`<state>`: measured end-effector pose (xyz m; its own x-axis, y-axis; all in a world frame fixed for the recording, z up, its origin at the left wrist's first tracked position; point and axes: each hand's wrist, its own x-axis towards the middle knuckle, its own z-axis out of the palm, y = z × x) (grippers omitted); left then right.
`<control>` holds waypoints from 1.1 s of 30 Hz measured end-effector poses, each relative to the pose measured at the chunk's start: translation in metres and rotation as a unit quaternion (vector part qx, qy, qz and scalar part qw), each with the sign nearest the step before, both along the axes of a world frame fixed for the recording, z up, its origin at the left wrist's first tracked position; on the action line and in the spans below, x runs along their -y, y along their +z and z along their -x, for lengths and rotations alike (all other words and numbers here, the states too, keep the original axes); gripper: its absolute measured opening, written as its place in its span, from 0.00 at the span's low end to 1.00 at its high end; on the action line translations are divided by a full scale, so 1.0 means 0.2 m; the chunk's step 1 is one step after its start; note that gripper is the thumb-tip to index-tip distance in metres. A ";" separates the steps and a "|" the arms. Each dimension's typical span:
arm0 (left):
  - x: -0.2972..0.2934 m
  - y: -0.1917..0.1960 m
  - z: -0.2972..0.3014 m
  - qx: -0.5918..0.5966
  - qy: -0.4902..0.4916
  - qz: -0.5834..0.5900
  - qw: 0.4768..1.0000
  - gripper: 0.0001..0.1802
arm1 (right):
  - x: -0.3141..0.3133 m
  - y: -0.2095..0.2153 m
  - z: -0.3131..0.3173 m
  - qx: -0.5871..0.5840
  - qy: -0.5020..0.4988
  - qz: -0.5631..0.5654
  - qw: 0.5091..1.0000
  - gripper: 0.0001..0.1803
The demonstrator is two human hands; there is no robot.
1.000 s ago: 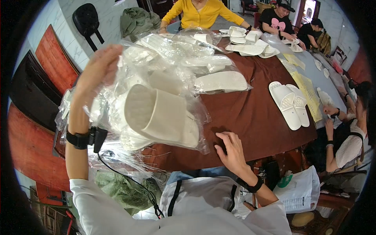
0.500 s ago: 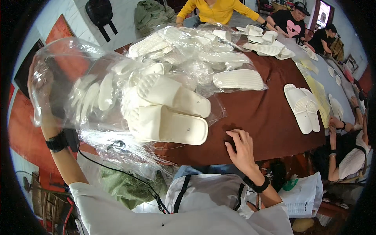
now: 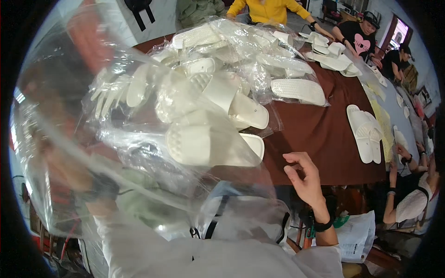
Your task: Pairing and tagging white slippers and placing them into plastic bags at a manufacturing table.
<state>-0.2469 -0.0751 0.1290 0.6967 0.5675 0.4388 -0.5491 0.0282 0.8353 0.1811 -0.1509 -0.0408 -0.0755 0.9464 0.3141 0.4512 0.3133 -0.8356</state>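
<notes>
A large clear plastic bag [image 3: 139, 185] spreads across the left and middle of the view, over my left forearm. Through it my left hand [image 3: 69, 167] shows only as a blur, so its fingers cannot be made out. A white slipper [image 3: 190, 143] near the table's front edge is seen through the film, and the toe of another sticks out beside it. Just behind, a second white slipper [image 3: 250, 111] points to the right. My right hand [image 3: 303, 178] hangs at the front edge of the table, right of these slippers, fingers curved and apart, holding nothing.
Bagged white slippers [image 3: 296, 90] are heaped on the brown tablecloth [image 3: 306, 139]. A bare slipper pair [image 3: 364, 132] lies at the right edge, more slippers [image 3: 333, 55] at the far right. A person in yellow [image 3: 266, 9] and several others work around the tables.
My left hand has come down and toward me, drawing the bag over the near slippers and my forearm. My right hand has shifted slightly right, and the view has turned a little.
</notes>
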 end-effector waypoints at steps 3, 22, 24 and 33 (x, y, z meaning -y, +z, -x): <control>-0.15 0.00 -0.19 0.033 -0.134 0.052 0.989 0.15 | 0.06 0.02 -0.08 -0.151 0.069 0.089 0.982 0.15; -0.64 -0.45 -1.04 -0.499 -0.158 -0.157 0.837 0.13 | -0.33 -0.09 -0.28 -0.222 0.082 0.296 0.925 0.26; -0.68 -0.43 -1.06 -0.489 -0.168 -0.162 0.840 0.14 | -0.43 -0.10 -0.26 -0.258 0.075 0.293 0.918 0.22; -0.86 -0.43 -1.12 -0.533 -0.073 -0.240 0.808 0.11 | -0.52 -0.04 -0.52 -0.209 -0.017 0.175 0.962 0.14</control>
